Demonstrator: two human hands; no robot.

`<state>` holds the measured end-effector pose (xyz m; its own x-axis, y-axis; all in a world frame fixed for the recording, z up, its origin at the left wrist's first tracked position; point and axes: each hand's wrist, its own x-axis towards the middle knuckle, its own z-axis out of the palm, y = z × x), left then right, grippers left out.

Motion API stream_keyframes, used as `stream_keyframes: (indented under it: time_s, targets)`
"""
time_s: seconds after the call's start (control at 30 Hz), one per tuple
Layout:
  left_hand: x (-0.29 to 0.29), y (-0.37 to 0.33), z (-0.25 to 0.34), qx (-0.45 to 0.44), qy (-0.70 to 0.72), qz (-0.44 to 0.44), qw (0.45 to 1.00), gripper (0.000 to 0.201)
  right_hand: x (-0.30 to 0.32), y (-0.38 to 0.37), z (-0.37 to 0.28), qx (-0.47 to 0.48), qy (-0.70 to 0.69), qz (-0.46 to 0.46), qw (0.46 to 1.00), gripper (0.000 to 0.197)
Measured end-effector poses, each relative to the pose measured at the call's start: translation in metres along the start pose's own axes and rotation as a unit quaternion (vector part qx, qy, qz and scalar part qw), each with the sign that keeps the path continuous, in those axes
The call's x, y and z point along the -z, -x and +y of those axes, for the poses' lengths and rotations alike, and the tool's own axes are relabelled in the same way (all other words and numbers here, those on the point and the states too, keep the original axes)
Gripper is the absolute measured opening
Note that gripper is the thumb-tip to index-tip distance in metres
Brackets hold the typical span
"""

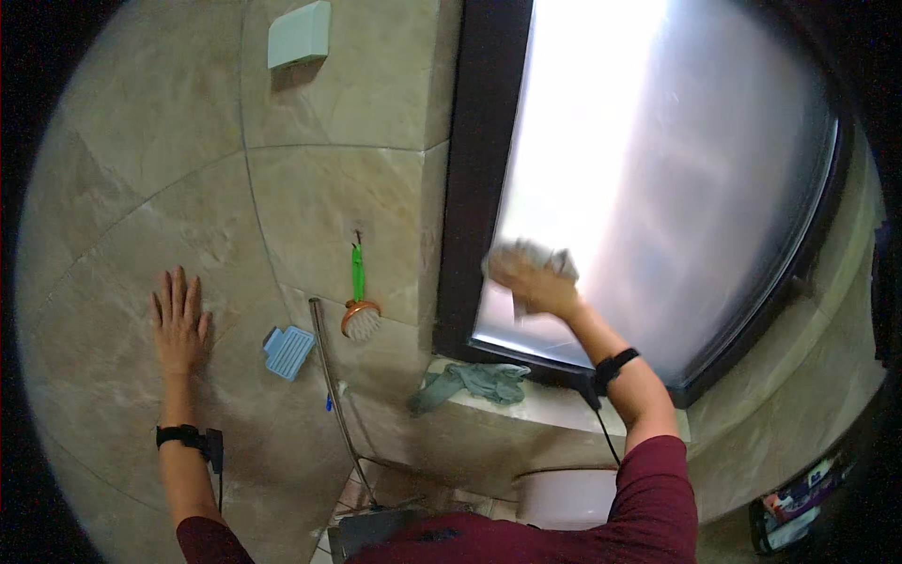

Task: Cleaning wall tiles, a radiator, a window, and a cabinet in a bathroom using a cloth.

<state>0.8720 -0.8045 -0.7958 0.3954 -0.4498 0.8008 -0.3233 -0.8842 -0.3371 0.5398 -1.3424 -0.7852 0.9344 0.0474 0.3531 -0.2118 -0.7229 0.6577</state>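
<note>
My left hand [178,324] rests flat against the beige tiled wall [122,244], its fingers stretched upward and holding nothing. To the right, my right hand [545,289] grips a crumpled greyish cloth [534,254] against the lower left part of a frosted window pane [676,197]. Motion blurs that hand and the cloth a little. A dark frame [481,141] surrounds the pane. Below it, a limp grey-green cloth [479,381] lies on the window sill [550,404] and hangs partly over the edge.
Between my hands, a brush with a green handle [360,315] hangs on the wall beside a light blue soap dish [289,353] and a long metal pole [329,385]. A white box [299,38] is mounted higher up. Below the sill stands a rounded white fixture [564,496].
</note>
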Motion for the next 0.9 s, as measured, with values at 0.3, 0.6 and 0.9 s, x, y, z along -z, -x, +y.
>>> stream_keyframes:
  time_s: [0.3, 0.6, 0.9]
  targets:
    - [0.003, -0.001, -0.005, -0.027, -0.018, 0.007, 0.999, 0.07, 0.258, -0.163, 0.182, -0.084, 0.098, 0.606, 0.785, 0.047]
    - [-0.001, 0.001, -0.002, -0.016, -0.008, 0.017, 1.0, 0.07, 0.136, -0.159, 0.056, -0.145, 0.065, 0.408, 0.899, 0.051]
    - [0.004, -0.008, -0.002, -0.029, 0.038, -0.012, 0.999, 0.072, -0.063, -0.018, -0.092, 0.222, 0.081, 0.02, 0.972, 0.05]
